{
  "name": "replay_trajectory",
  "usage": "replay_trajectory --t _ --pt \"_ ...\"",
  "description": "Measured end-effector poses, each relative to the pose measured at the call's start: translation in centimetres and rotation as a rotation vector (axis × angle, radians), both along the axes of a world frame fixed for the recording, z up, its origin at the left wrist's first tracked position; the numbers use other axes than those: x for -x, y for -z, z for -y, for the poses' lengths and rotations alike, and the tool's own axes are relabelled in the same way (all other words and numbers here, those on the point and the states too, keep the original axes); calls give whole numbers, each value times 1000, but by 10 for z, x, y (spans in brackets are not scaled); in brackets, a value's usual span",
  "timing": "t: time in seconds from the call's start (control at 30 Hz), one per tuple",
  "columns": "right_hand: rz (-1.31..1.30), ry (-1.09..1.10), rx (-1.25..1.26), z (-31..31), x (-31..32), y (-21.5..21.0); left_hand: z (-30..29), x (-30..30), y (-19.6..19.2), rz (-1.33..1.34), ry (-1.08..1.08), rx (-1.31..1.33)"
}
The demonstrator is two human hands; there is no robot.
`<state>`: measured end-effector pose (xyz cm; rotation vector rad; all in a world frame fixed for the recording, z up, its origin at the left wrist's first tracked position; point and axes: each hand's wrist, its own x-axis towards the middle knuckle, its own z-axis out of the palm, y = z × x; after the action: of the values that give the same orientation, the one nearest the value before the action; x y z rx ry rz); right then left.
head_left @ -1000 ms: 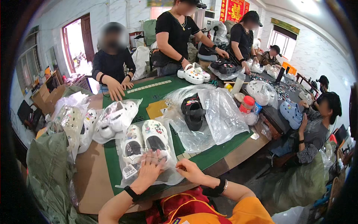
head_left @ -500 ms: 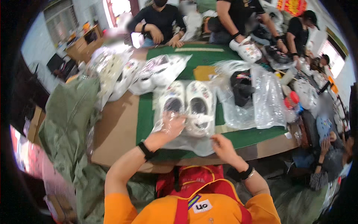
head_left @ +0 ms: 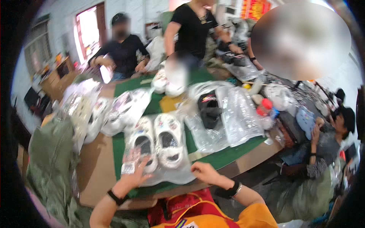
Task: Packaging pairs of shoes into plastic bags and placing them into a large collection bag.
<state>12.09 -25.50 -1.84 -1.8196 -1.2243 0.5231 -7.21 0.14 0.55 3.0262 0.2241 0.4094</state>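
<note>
A pair of white perforated foam clogs (head_left: 169,150) with coloured charms lies side by side in a clear plastic bag (head_left: 167,176) near the front edge of the brown-topped table (head_left: 97,161), on a dark green mat (head_left: 119,152). The left hand (head_left: 139,171) is spread beside the left clog's heel, film partly over it; whether it grips anything I cannot tell. The right hand (head_left: 207,173) is loosely curled at the bag's near right corner; a pinch cannot be made out.

Brown surface shows left of the mat and along the curved front edge. Just right, a black clog (head_left: 210,114) lies with clear film around it, beside a flattened clear bag (head_left: 243,119); left, another clear bag (head_left: 127,108) holds white clogs. A white barcode label (head_left: 128,168) lies over the left hand, its print blurred.
</note>
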Motion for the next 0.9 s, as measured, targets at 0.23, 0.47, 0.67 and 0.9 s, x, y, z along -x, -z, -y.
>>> replay_trajectory --t 0.23,0.47,0.67,0.9 --pt "41 -107 -32 -4 7 -1 2 -6 19 103 -92 -35" --pt "-200 -36 51 9 -10 -12 11 39 -16 -152 55 181" --pt "-336 181 95 -38 -46 7 1 17 -82 314 -303 763" --pt "-631 296 358 -103 -30 -33 -47 -20 2 229 -349 1585"
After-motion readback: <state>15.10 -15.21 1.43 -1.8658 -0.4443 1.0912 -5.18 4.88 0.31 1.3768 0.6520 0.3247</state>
